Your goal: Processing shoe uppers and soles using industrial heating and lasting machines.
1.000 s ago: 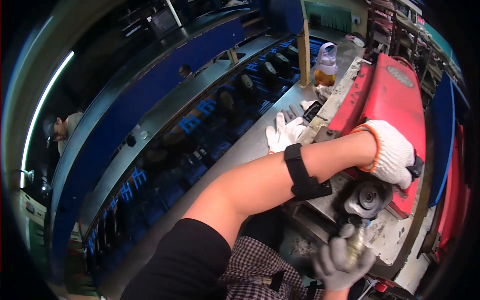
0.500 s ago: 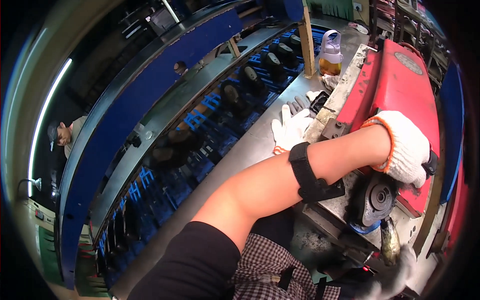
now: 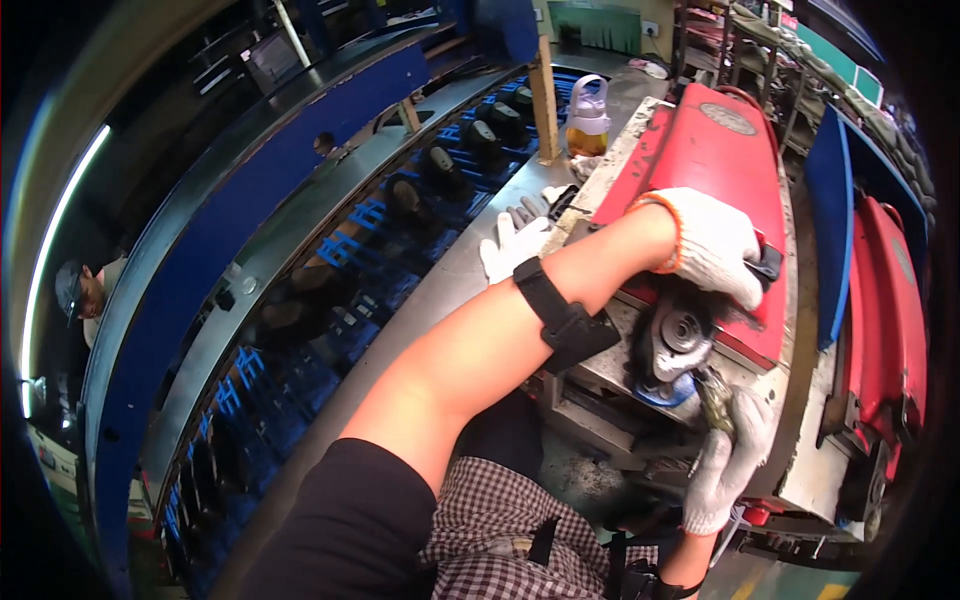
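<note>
My left hand [image 3: 708, 240], in a white knit glove with an orange cuff, reaches across the front of a red machine cover [image 3: 735, 150]. Its fingers are closed on a black grip [image 3: 768, 263] at the cover's right side. Below that wrist sits a round metal hub [image 3: 682, 333] with dark, grimy surroundings and a blue part under it. A lever handle [image 3: 716, 402], wrapped in shiny yellowish film, sticks out from beneath the hub. My right hand [image 3: 735, 455], also white-gloved, is curled round this handle; part of its grasp is hidden.
White gloves [image 3: 515, 245] lie on the metal ledge [image 3: 440, 275], near a bottle [image 3: 588, 115] of amber liquid. At left runs a blue-framed line [image 3: 400, 205] carrying dark shoe-like pieces. A second red machine [image 3: 885, 330] stands right, beyond a blue panel [image 3: 830, 220]. A person [image 3: 85, 290] is far left.
My right hand has risen from below and come onto the film-wrapped handle. The left hand stays at the black grip. The view has swung right, bringing the second red machine into sight.
</note>
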{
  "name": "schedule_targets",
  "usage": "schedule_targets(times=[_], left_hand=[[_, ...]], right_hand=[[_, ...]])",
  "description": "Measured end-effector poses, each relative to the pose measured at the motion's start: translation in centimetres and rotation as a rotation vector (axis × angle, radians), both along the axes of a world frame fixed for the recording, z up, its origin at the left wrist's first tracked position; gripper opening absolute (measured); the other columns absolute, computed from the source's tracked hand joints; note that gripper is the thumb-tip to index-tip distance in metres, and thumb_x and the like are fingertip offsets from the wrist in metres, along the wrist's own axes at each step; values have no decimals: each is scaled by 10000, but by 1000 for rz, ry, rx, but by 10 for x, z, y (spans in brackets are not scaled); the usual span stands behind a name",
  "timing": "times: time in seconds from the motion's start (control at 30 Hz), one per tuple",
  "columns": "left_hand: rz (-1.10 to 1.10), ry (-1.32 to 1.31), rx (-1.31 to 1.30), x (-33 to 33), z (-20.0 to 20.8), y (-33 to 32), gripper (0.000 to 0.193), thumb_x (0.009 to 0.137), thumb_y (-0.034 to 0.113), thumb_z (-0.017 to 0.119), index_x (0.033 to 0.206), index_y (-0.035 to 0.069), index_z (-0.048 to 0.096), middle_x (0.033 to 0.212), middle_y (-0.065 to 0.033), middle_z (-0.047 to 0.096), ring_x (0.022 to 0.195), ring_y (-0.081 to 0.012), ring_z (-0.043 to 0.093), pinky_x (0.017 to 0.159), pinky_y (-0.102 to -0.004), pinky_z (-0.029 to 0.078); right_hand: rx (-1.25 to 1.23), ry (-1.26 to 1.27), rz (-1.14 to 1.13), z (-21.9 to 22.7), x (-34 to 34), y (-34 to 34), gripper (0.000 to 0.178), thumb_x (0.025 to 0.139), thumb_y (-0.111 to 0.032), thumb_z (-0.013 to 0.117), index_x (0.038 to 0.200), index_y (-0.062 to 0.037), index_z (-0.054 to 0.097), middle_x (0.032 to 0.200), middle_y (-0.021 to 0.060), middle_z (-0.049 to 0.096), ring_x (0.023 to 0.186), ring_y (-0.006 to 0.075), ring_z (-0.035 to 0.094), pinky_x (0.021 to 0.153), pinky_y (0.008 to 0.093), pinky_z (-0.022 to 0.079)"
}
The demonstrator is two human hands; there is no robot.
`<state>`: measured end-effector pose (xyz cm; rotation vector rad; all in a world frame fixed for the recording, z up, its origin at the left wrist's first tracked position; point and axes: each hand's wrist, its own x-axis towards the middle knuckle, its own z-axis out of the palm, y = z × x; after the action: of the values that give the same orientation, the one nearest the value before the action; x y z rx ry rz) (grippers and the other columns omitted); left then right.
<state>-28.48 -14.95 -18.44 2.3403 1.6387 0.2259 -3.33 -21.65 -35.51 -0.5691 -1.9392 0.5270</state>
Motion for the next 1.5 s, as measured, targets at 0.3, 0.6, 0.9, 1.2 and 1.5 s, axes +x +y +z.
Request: schedule_targets(times=[0.3, 0.6, 0.9, 1.2, 1.5], left_hand=[[97, -217, -178, 19, 10, -1, 523, 909, 560, 698, 838, 42, 717, 655, -39, 617, 584, -156, 567, 576, -342, 444], [231, -413, 272, 9, -11, -4, 400, 1018, 410, 617, 933, 35, 730, 838, -2, 699, 774, -84, 642, 684, -284, 515], [-187, -550, 287, 153, 4, 5, 281, 983, 189, 657, 1212, 32, 698, 1109, -88, 712, 1056, -180, 673, 964, -307, 519], [-564, 111, 400, 253, -31, 40, 580, 838, 255, 669, 1371, 49, 572, 1301, -204, 602, 1172, -396, 625, 976, -481, 535], [-377, 31, 793, 268, 48, 67, 473, 900, 312, 693, 1286, 52, 607, 1190, -208, 621, 1110, -399, 643, 965, -481, 532]], right_hand=[[-128, 16, -134, 5, 33, -11, 389, 956, -65, 629, 1340, 1, 624, 1346, 173, 619, 1299, 326, 556, 1154, 451, 396], [444, -120, -911, 66, 206, 38, 272, 890, -84, 724, 1161, -75, 717, 1175, 135, 682, 1170, 349, 605, 1084, 455, 436], [86, -636, -1241, 53, 338, 39, 388, 1086, -362, 428, 1197, -104, 695, 1108, 157, 712, 1020, 344, 689, 854, 449, 554], [46, -378, -730, 77, 260, -44, 304, 959, -212, 689, 1230, -74, 706, 1007, 147, 754, 898, 327, 738, 794, 399, 580], [19, -720, -560, 151, 269, 101, 419, 981, -387, 619, 1283, -100, 669, 1256, 215, 672, 1149, 394, 642, 997, 461, 520]])
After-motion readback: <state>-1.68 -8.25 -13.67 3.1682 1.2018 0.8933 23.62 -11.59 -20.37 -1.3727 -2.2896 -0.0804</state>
